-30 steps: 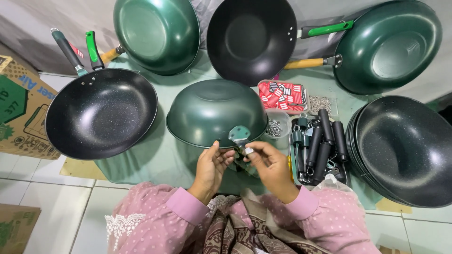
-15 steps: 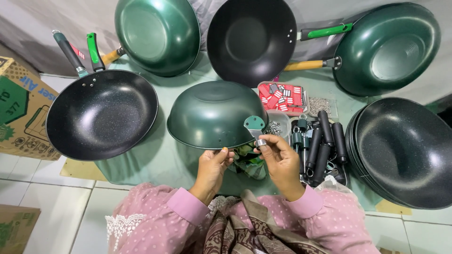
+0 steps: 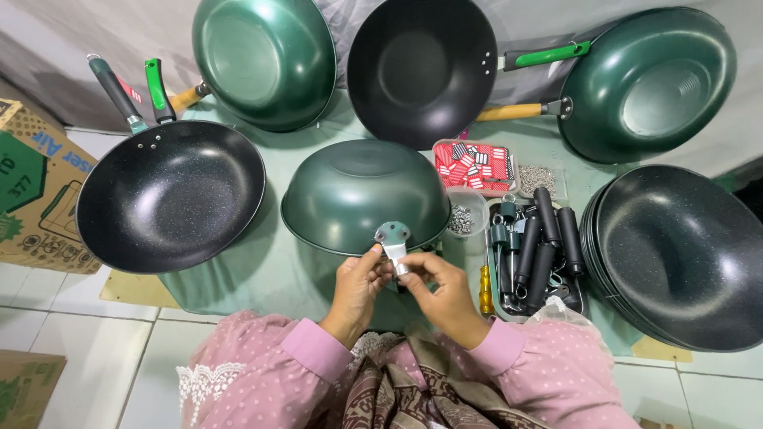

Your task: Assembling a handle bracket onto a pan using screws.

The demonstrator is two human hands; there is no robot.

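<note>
A green wok (image 3: 362,195) lies upside down on the pale green cloth in front of me. Against its near rim stands a small grey metal handle bracket (image 3: 393,237). My left hand (image 3: 359,287) pinches the bracket's lower left side with thumb and fingers. My right hand (image 3: 441,290) grips its stem from the right. Both hands meet just below the wok's rim. What is inside my closed fingers is hidden.
A black wok with handles (image 3: 171,202) lies left. Green and black woks (image 3: 421,67) lean at the back. A stack of black pans (image 3: 675,254) sits right. A tray of black handles (image 3: 536,246), a red packet box (image 3: 475,165), a cup of screws (image 3: 462,218) and a cardboard box (image 3: 28,187) surround the cloth.
The bracket moved from my right hand's raised grip down and left to the wok's near rim. Both hands have come together on it.
</note>
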